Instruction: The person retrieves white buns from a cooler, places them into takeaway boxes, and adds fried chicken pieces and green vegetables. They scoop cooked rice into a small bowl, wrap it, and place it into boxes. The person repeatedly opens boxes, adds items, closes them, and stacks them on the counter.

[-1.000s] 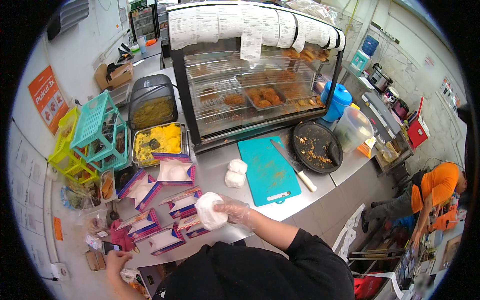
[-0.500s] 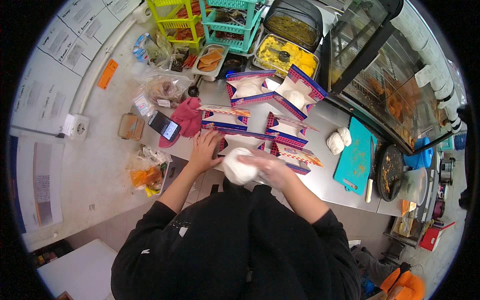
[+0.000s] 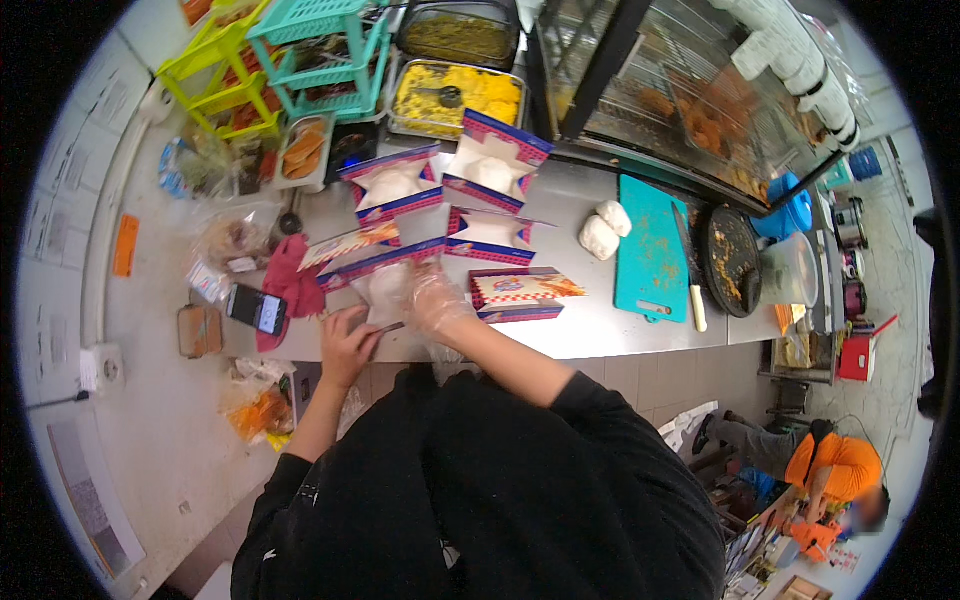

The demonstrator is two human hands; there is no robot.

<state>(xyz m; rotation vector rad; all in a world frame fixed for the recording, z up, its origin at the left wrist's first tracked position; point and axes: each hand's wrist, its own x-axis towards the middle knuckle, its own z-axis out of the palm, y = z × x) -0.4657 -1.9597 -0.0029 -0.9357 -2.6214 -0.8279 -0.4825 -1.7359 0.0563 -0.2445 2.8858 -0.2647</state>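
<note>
My right hand (image 3: 438, 302), in a clear plastic glove, is closed around the side of a white paper-wrapped bundle (image 3: 387, 284), which sits in an open pink-and-blue cardboard box (image 3: 385, 264) at the front of the counter. At that box's left front edge, my bare left hand (image 3: 346, 345) has its fingers curled, with the thumb by the edge. Two boxes behind hold white wrapped bundles (image 3: 393, 186), (image 3: 493, 174). More open boxes stand to the right, one with a printed lid (image 3: 525, 288). Another printed box lid (image 3: 350, 243) is beside my left hand's box.
Two wrapped bundles (image 3: 605, 230) lie beside a turquoise cutting board (image 3: 648, 250), a knife (image 3: 697, 300) and a dark round pan (image 3: 728, 262). A phone (image 3: 256, 309) rests near a red cloth (image 3: 293, 277). A glass display case (image 3: 640, 90) stands behind; a person in orange (image 3: 838, 465) is far right.
My right hand has lowered the white wrapped bundle from above the counter edge into the front box. My left hand has shifted to the box's front edge. The view has turned right.
</note>
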